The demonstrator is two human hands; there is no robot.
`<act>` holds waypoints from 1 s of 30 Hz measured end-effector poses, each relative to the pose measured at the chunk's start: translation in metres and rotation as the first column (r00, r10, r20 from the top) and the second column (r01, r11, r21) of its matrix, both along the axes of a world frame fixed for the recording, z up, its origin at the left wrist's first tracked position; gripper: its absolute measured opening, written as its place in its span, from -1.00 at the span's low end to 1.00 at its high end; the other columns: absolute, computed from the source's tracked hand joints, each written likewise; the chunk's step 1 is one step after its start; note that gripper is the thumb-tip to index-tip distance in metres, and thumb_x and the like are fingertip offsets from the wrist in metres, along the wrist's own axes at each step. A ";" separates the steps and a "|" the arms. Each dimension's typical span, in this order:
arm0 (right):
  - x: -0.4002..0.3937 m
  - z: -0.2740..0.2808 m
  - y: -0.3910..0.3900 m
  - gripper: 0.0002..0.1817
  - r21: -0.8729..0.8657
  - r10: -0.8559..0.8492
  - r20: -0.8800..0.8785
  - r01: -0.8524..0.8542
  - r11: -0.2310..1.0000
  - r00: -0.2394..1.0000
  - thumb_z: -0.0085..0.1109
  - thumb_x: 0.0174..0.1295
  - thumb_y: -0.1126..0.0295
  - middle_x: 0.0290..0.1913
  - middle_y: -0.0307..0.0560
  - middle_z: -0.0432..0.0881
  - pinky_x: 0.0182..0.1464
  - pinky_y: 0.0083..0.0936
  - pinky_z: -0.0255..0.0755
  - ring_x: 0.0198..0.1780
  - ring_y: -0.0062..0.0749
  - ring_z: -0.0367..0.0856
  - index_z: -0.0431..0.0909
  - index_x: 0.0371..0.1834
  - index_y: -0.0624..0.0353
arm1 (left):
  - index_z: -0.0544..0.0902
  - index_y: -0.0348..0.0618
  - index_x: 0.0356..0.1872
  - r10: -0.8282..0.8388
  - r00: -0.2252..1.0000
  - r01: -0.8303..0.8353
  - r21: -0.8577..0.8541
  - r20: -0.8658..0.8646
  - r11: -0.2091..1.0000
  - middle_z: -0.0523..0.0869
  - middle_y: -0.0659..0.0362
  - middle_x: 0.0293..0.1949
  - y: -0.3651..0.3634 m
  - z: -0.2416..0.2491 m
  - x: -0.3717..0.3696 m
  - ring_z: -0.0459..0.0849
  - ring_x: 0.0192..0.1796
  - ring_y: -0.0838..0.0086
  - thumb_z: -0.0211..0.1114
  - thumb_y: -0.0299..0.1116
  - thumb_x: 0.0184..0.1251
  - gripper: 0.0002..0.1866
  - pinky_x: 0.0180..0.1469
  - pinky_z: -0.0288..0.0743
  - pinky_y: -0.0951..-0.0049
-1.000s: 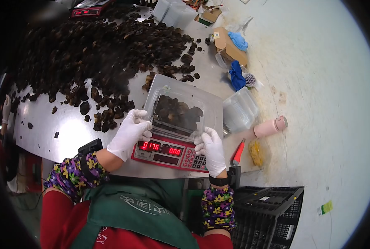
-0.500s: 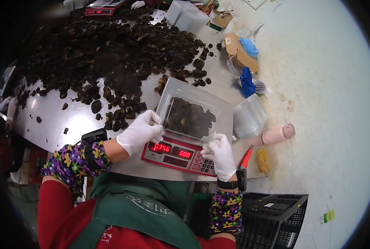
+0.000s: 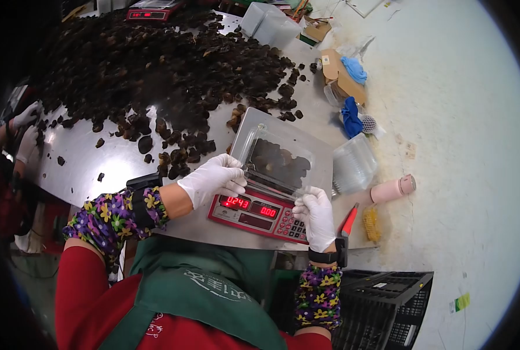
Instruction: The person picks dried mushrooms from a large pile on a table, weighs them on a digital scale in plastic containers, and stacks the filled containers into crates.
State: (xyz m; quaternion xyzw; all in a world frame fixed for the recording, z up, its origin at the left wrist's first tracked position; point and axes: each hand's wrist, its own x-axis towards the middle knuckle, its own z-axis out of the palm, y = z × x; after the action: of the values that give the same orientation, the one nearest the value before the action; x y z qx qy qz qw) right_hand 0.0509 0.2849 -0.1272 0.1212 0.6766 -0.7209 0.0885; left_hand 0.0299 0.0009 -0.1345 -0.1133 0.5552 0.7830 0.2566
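Note:
A clear plastic clamshell box [image 3: 283,132] rests at a tilt on the red digital scale [image 3: 240,219], with dark pieces that look like wood ear fungus [image 3: 278,163] inside. My left hand [image 3: 214,179], in a white glove, pinches the box's near left corner. At the near right corner, my gloved right hand [image 3: 316,214] has its fingers closed on the rim. The red digits on the scale seem to read 0.243 and 0.00. Whether the lid is fully pressed down is hard to tell.
A big pile of dark fungus [image 3: 125,70] covers the far left of the metal table. To the right are stacked clear boxes [image 3: 355,163], a pink bottle [image 3: 393,189], a red-handled knife [image 3: 349,220] and a cardboard box [image 3: 340,79]. A co-worker's gloved hands [image 3: 26,143] show at far left.
The scale's reading has dropped from about 0.356 to 0.243. Both my hands stay at the box's near corners, and the view has shifted slightly. The co-worker's hands at left show more.

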 end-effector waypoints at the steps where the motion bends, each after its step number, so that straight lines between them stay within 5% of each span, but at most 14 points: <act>1: 0.000 0.002 -0.002 -0.73 0.003 0.006 0.003 -0.006 1.000 1.000 0.08 0.46 0.44 -0.26 -0.12 0.62 -0.35 -0.56 0.60 -0.39 -0.49 0.67 0.38 0.16 0.16 | 0.42 -0.09 -0.07 0.006 1.000 -0.006 0.003 0.003 1.000 0.71 0.10 -0.26 -0.001 0.000 0.000 0.78 -0.27 0.39 0.23 -0.48 0.46 -0.83 -0.20 0.71 0.39; 8: 0.002 -0.005 0.000 -0.74 -0.061 -0.029 -0.002 0.029 0.998 1.000 0.10 0.50 0.37 -0.25 -0.14 0.63 -0.30 -0.52 0.62 -0.33 -0.47 0.68 0.41 0.18 0.13 | 0.37 -0.08 -0.21 0.036 0.999 -0.037 -0.041 -0.028 0.998 0.71 0.06 -0.36 0.005 0.009 -0.003 0.76 -0.34 0.40 0.22 -0.57 0.39 -0.81 -0.28 0.69 0.42; 10: 0.010 -0.005 -0.003 -0.71 -0.203 -0.144 0.029 0.147 0.968 0.989 0.11 0.54 0.23 -0.24 -0.18 0.64 -0.23 -0.43 0.65 -0.28 -0.39 0.71 0.43 0.21 0.06 | 0.37 -0.08 -0.24 0.019 0.999 -0.013 0.180 -0.030 0.984 0.70 0.04 -0.34 0.005 0.001 0.003 0.70 -0.36 0.43 0.20 -0.57 0.39 -0.82 -0.30 0.65 0.43; 14: 0.059 -0.002 -0.035 -0.45 -0.361 -0.191 0.089 0.210 0.909 0.978 -0.05 0.58 -0.06 0.35 0.03 0.44 0.24 -0.08 0.57 0.30 -0.10 0.53 0.28 0.45 0.03 | 0.36 -0.09 -0.20 0.063 0.979 -0.017 0.229 -0.196 0.973 0.53 0.19 -0.36 0.012 0.030 0.048 0.56 -0.35 0.51 0.12 -0.57 0.43 -0.86 -0.33 0.48 0.47; 15: 0.070 0.006 -0.037 -0.41 -0.437 0.021 0.005 -0.016 0.899 1.000 -0.07 0.58 -0.09 0.43 0.02 0.37 0.30 -0.06 0.51 0.38 -0.11 0.46 0.23 0.48 0.03 | 0.36 -0.08 -0.19 0.035 0.964 0.052 0.319 -0.263 0.946 0.49 0.22 -0.35 0.013 0.030 0.055 0.54 -0.34 0.52 0.12 -0.56 0.44 -0.86 -0.30 0.46 0.46; 16: 0.079 0.006 -0.049 -0.42 -0.583 -0.052 0.071 0.084 0.808 0.996 -0.06 0.57 -0.09 0.38 0.00 0.43 0.26 -0.12 0.53 0.36 -0.20 0.48 0.26 0.45 0.03 | 0.35 -0.06 -0.18 0.058 0.943 0.044 0.295 -0.329 0.954 0.45 0.25 -0.36 0.026 0.041 0.067 0.52 -0.33 0.53 0.10 -0.57 0.44 -0.86 -0.23 0.43 0.48; 17: 0.083 0.001 -0.056 -0.43 -0.401 0.012 -0.214 -0.099 0.911 0.977 -0.05 0.57 -0.09 0.35 -0.03 0.46 0.23 -0.18 0.54 0.34 -0.25 0.50 0.28 0.45 0.04 | 0.31 -0.11 -0.21 0.015 0.932 0.076 0.234 -0.363 0.969 0.56 0.15 -0.32 0.034 0.044 0.076 0.56 -0.31 0.50 0.10 -0.60 0.41 -0.84 -0.19 0.50 0.48; 18: 0.083 0.008 -0.064 -0.43 -0.639 -0.033 -0.192 -0.100 0.762 0.981 0.01 0.57 -0.03 0.32 -0.10 0.47 0.23 -0.24 0.51 0.28 -0.34 0.52 0.24 0.47 0.03 | 0.31 -0.11 -0.16 -0.055 0.903 0.124 0.137 -0.426 0.983 0.57 0.15 -0.27 0.046 0.047 0.088 0.58 -0.27 0.51 0.10 -0.61 0.42 -0.83 -0.16 0.53 0.48; 21: 0.113 0.078 -0.063 -0.50 -0.578 -0.442 -0.355 0.179 0.796 0.824 0.12 0.54 0.16 0.11 -0.18 0.57 0.09 -0.34 0.55 -0.02 -0.45 0.61 0.30 0.42 0.10 | 0.34 -0.21 0.21 -0.193 0.876 0.279 0.138 -0.441 0.950 0.64 0.11 -0.08 0.074 0.047 0.115 0.67 -0.10 0.43 0.17 -0.61 0.38 -0.59 0.05 0.58 0.43; 23: 0.154 0.099 -0.011 -0.35 -0.298 -0.429 -0.450 0.321 0.899 0.783 0.14 0.47 0.34 0.28 -0.19 0.45 0.30 -0.43 0.41 0.25 -0.51 0.41 0.12 0.56 0.16 | 0.30 -0.22 0.30 -0.351 0.740 0.521 0.159 -0.574 0.838 0.65 0.10 0.00 0.075 0.052 0.117 0.68 -0.02 0.40 0.22 -0.57 0.38 -0.50 0.16 0.56 0.38; 25: 0.215 0.176 0.019 -0.29 -0.240 -0.595 -0.384 0.545 0.803 0.706 0.13 0.39 0.41 0.32 -0.14 0.43 0.36 -0.44 0.36 0.29 -0.46 0.40 0.09 0.58 0.25 | 0.39 -0.20 0.18 -0.426 0.669 0.574 0.059 -0.609 0.817 0.62 0.14 -0.06 0.072 0.064 0.115 0.65 -0.05 0.41 0.30 -0.52 0.40 -0.60 0.17 0.51 0.39; 26: 0.245 0.192 0.044 -0.29 -0.113 -0.531 -0.582 0.585 0.803 0.616 0.11 0.35 0.40 0.28 -0.12 0.46 0.30 -0.46 0.40 0.26 -0.47 0.43 0.12 0.55 0.30 | 0.43 -0.20 0.11 -0.412 0.704 0.565 0.104 -0.578 0.819 0.61 0.17 -0.10 0.070 0.056 0.110 0.64 -0.08 0.43 0.30 -0.52 0.42 -0.68 0.14 0.51 0.41; 27: 0.278 0.208 0.072 -0.36 0.113 -0.495 -0.663 0.729 0.676 0.562 0.10 0.39 0.33 0.16 -0.15 0.52 0.19 -0.49 0.47 0.11 -0.48 0.52 0.20 0.50 0.30 | 0.47 -0.19 0.03 -0.398 0.740 0.550 0.147 -0.542 0.822 0.59 0.20 -0.15 0.068 0.047 0.104 0.62 -0.12 0.46 0.29 -0.51 0.45 -0.77 0.11 0.50 0.43; 30: 0.370 0.240 0.152 -0.47 0.243 -0.656 -0.632 0.909 0.339 0.414 0.11 0.46 0.28 0.09 -0.08 0.65 0.14 -0.40 0.57 0.05 -0.39 0.65 0.36 0.41 0.30 | 0.54 -0.14 -0.09 -0.432 0.729 0.461 -0.086 -0.531 0.883 0.60 0.25 -0.26 0.061 0.037 0.086 0.55 -0.21 0.60 0.21 -0.44 0.56 -0.95 -0.03 0.45 0.53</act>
State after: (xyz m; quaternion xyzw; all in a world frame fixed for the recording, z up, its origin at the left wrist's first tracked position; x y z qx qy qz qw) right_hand 0.4208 0.4369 0.1126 0.3000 0.7026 -0.4421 -0.4699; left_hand 0.1156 0.0618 -0.0978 0.2531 0.5945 0.7121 0.2746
